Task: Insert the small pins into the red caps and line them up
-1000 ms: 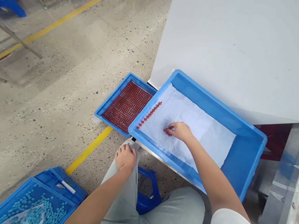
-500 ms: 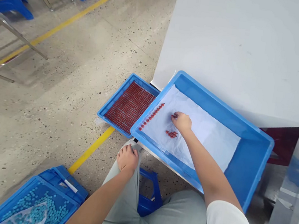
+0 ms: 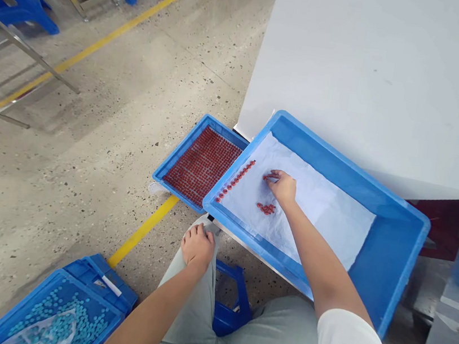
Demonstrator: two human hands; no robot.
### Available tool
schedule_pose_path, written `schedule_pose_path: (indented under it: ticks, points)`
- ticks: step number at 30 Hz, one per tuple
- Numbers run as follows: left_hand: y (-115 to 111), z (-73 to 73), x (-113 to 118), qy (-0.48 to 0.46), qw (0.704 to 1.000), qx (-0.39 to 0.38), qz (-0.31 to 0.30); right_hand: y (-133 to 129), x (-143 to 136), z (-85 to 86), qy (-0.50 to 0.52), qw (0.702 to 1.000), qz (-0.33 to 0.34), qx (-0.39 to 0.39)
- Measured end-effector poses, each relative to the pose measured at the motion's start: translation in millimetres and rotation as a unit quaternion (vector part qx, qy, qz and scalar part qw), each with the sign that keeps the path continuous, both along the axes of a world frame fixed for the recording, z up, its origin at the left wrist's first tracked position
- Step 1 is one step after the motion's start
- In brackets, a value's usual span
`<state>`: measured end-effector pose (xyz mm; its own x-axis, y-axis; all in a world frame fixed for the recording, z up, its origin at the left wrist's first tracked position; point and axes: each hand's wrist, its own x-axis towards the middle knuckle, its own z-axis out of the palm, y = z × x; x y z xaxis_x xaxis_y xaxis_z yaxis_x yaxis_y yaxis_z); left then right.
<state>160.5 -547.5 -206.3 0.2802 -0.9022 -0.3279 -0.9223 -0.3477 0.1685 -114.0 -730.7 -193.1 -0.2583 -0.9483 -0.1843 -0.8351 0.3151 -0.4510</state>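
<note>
My right hand [image 3: 283,187] reaches over the white sheet [image 3: 326,211] lining a large blue tray [image 3: 386,274]. Its thumb and fingers pinch at a small round red piece [image 3: 266,177], just above or touching the sheet; which of the two I cannot tell. Below the fingers lies a loose cluster of small red pieces [image 3: 266,208]. Toward the tray's left end, more red pieces form a slanting row [image 3: 235,181]. My left hand [image 3: 197,245] rests on my knee with its fingers spread, holding nothing.
A smaller blue tray [image 3: 161,169] filled with rows of red pieces stands left of the large one. At lower left is a blue crate [image 3: 56,335] with turquoise pieces and a plastic bag. A grey-white surface [image 3: 375,73] adjoins the large tray. Blue stools [image 3: 18,0] stand farther off.
The fingers of my right hand have straightened slightly, and a red piece now shows at their tips. My left hand stays on the knee. The view has shifted slightly.
</note>
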Motion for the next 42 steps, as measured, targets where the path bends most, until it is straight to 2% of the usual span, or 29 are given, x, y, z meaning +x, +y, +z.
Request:
schedule_pose_path:
  ticks: [8, 19, 30, 35, 38, 42]
  points:
    - [-1.1, 1.9, -1.1, -0.004, 1.0, 0.004, 0.0, -21.9, 10.9, -7.6, -0.046, 0.998, -0.023, -0.032]
    - [-2.5, 3.4, -1.2, -0.004, 1.0, 0.012, -0.001, -55.9, 28.1, -9.6, -0.065, 0.995, -0.052, -0.062]
    - [-3.8, 5.6, -1.5, -0.001, 1.0, 0.023, -0.001, -63.0, 34.2, -8.0, -0.071, 0.995, -0.031, -0.056]
    - [-3.3, 5.5, -1.5, 0.001, 1.0, 0.019, -0.003, -49.9, 28.3, 6.3, -0.042, 0.998, -0.017, -0.051]
    - [-2.3, 4.7, -0.9, 0.003, 1.0, 0.015, -0.005, -24.2, 17.1, 21.9, -0.006, 0.998, 0.054, -0.02]
    - [-1.6, 3.3, -1.1, 0.004, 1.0, 0.013, -0.005, 25.6, 4.0, 41.4, 0.045, 0.987, 0.153, 0.025]
